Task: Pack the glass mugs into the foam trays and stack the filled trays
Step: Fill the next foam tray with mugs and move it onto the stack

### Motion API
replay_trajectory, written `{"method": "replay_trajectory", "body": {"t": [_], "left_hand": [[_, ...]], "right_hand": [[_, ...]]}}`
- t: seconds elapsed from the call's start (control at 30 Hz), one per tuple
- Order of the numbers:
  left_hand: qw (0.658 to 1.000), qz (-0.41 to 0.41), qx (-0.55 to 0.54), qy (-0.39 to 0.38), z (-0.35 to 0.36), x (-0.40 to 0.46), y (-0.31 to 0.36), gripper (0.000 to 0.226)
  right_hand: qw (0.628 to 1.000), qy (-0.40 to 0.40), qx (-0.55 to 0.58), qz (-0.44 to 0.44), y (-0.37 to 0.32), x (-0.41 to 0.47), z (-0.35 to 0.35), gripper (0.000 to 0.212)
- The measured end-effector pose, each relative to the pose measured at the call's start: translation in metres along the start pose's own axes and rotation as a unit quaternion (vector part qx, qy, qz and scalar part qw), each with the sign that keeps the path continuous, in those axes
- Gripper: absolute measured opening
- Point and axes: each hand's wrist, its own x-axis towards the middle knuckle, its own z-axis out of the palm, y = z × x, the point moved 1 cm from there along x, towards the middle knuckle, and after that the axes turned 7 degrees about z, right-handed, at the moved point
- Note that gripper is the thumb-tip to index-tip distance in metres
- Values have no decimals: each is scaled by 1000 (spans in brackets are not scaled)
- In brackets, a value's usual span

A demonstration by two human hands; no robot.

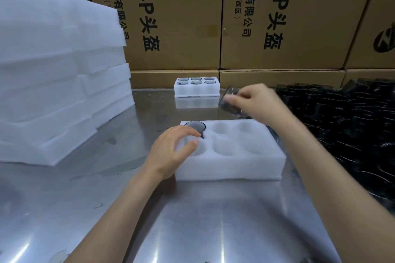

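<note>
Foam trays (230, 164) white. Mugs (229, 100) smoky grey, translucent. Worktop (192, 220) silver-grey steel with streaked glare. Cartons (181, 17) tan, printed with black characters. Heap (352, 124) at right glossy black.

Your left hand (171, 151) hovers palm-down with loosely spread, curved fingers; your right hand (258, 102), arm outstretched, grips a glass mug (229, 100).

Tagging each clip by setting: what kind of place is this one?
Probably a packing station in a warehouse or factory: stacked printed cardboard cartons behind a steel table, a pile of foam trays, and a heap of dark glass mugs.
</note>
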Motion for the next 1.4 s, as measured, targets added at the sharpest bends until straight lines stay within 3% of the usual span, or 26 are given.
{"method": "replay_trajectory", "body": {"t": [0.17, 0.33, 0.57, 0.9, 1.1, 1.33, 1.4], "left_hand": [[1000, 0, -3, 0, 0, 0, 0, 45], [1000, 4, 14, -5, 0, 1, 0, 47], [999, 4, 39, -19, -1, 0, 3, 49], [1000, -7, -7, -13, 1, 12, 14, 45], [996, -5, 34, -88, 14, 24, 13, 57], [983, 12, 110, -146, 10, 38, 14, 69], [976, 31, 136, -167, 13, 40, 17, 71]], "right_hand": [[993, 15, -109, -48, 0, -11, 40, 53], [994, 11, -98, -40, 8, -10, 47, 54], [995, -95, -39, -19, 12, -2, 35, 33], [992, -1, -117, -49, 3, -9, 40, 39], [988, -12, -139, -69, 1, -10, 42, 30], [996, 19, -55, -67, 11, -2, 28, 35], [996, -18, -49, -76, 19, -7, 29, 42]]}}
